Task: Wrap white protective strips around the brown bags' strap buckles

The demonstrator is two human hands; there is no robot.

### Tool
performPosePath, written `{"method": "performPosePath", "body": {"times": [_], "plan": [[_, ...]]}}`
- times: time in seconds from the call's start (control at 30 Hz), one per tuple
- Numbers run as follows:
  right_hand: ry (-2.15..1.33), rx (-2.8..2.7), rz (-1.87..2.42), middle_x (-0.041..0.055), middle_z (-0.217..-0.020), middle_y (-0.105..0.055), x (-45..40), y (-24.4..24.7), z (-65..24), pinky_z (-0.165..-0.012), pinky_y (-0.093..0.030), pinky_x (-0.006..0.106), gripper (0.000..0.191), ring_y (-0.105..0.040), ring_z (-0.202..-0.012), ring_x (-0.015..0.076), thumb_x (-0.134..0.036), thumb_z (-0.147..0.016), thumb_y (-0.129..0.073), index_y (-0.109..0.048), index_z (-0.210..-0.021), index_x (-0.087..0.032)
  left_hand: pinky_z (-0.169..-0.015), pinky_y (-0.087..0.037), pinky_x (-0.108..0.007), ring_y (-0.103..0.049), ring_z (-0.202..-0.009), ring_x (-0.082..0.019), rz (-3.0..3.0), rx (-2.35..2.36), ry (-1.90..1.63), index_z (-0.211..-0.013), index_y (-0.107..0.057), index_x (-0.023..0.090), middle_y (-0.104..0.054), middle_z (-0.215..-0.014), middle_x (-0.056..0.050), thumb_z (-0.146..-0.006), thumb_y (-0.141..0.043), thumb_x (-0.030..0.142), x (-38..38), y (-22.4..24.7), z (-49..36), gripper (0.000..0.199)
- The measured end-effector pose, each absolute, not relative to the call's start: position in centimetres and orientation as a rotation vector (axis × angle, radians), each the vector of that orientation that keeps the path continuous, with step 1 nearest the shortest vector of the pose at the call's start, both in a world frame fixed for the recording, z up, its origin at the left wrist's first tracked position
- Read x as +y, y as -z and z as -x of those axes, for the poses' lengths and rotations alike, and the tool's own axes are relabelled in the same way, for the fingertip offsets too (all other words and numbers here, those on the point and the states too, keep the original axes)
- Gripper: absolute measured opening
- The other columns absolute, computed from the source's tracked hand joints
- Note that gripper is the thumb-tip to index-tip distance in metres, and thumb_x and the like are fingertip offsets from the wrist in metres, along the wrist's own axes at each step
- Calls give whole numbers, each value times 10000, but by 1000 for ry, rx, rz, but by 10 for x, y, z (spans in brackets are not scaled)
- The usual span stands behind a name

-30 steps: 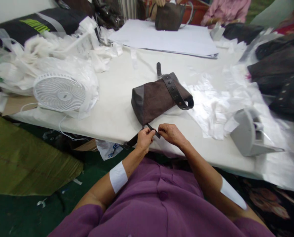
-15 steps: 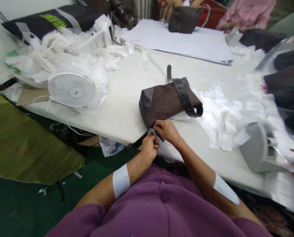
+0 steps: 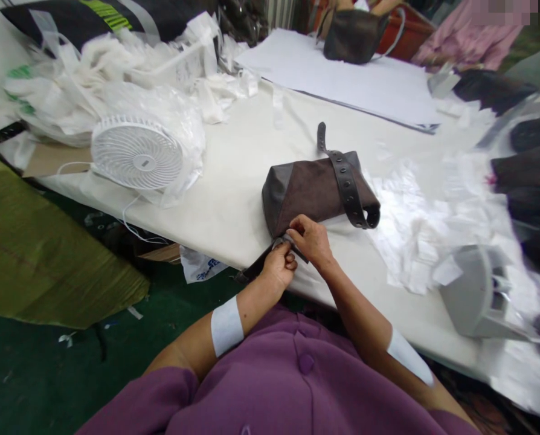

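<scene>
A dark brown handbag [image 3: 313,190] with a black leather end lies on its side near the table's front edge. Its eyelet strap [image 3: 346,187] loops across the far part of the bag. At the near corner, a second dark strap [image 3: 257,266] runs down past the table edge. My left hand [image 3: 280,266] is closed, pinching this strap close to where it joins the bag. My right hand [image 3: 313,243] is beside it, thumb and fingertips closed at the same joint. The exact spot between the fingertips is partly hidden.
On the left stand a white fan [image 3: 138,154] and heaped white wrapping [image 3: 116,78]. A grey tape dispenser [image 3: 472,290] and crumpled white paper [image 3: 410,223] lie to the right. Across the table, a person's hands hold another dark bag [image 3: 355,36] over white sheets [image 3: 333,78].
The view has shifted slightly. My right fingertips have moved a little at the strap joint, and the pale scrap seen between my hands shows less. A co-worker's hand has left the right edge.
</scene>
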State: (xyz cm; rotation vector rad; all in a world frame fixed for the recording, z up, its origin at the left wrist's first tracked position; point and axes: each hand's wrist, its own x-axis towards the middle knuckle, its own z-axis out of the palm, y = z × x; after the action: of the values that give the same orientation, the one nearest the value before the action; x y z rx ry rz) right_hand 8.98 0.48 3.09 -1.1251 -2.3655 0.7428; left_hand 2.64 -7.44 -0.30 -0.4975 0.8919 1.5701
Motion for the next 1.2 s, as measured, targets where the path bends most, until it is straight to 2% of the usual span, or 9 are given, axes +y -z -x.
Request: {"method": "performPosePath", "body": {"times": [0.17,0.33,0.5,0.77,0.93,1.03,1.2], "plan": [[-896,-2418,1274,5,-664,-644,5,-25,-106,-610,-381,241,222,-569,-633,140,-386,-743,-603,-666,-721,-174,-329,-160,-135,-323,-361,-19,471,880,-1566,-738,-482,151,-402,-552,68,-757,-598,65,-76,7,-24,146],[-1097,-2376,1293,-13,-617,-618,8,-17,-109,-549,-349,219,183,-530,-583,119,-343,-716,-609,-683,-715,-174,-333,-174,-139,-322,-360,-21,532,846,-1549,-738,-471,151,-414,-548,61,-797,-553,59,-77,1,-20,137],[-980,-2352,1392,-11,-583,-597,5,-15,-98,-554,-334,226,161,-509,-561,115,-300,-717,-581,-668,-670,-172,-340,-206,-152,-347,-376,-39,595,803,-1540,-724,-475,146,-403,-524,47,-867,-481,112,-78,-7,-18,148],[-1071,-2261,1419,-26,-562,-557,1,-10,-93,-526,-311,221,225,-484,-563,113,-384,-704,-590,-658,-661,-173,-349,-158,-153,-318,-364,-36,609,917,-1543,-732,-463,160,-372,-513,64,-821,-535,74,-73,-3,-19,143],[-1101,-2200,1392,-31,-507,-501,2,-1,-87,-497,-287,224,215,-432,-518,100,-344,-696,-586,-586,-572,-168,-356,-182,-154,-337,-372,-42,601,915,-1576,-754,-467,160,-378,-517,63,-828,-521,74,-76,-4,-19,125],[-1288,-2042,1403,-25,-502,-487,0,6,-83,-465,-281,220,227,-406,-493,95,-354,-683,-591,-556,-561,-166,-364,-211,-151,-359,-386,-43,583,880,-1602,-770,-463,160,-400,-537,54,-852,-501,92,-77,-4,-17,113],[-1844,-1575,1402,-18,-517,-520,0,9,-79,-426,-318,209,211,-414,-455,85,-346,-617,-649,-559,-602,-156,-350,-181,-147,-320,-367,-34,577,928,-1536,-752,-451,162,-371,-525,60,-841,-526,94,-78,0,-15,134]]}}
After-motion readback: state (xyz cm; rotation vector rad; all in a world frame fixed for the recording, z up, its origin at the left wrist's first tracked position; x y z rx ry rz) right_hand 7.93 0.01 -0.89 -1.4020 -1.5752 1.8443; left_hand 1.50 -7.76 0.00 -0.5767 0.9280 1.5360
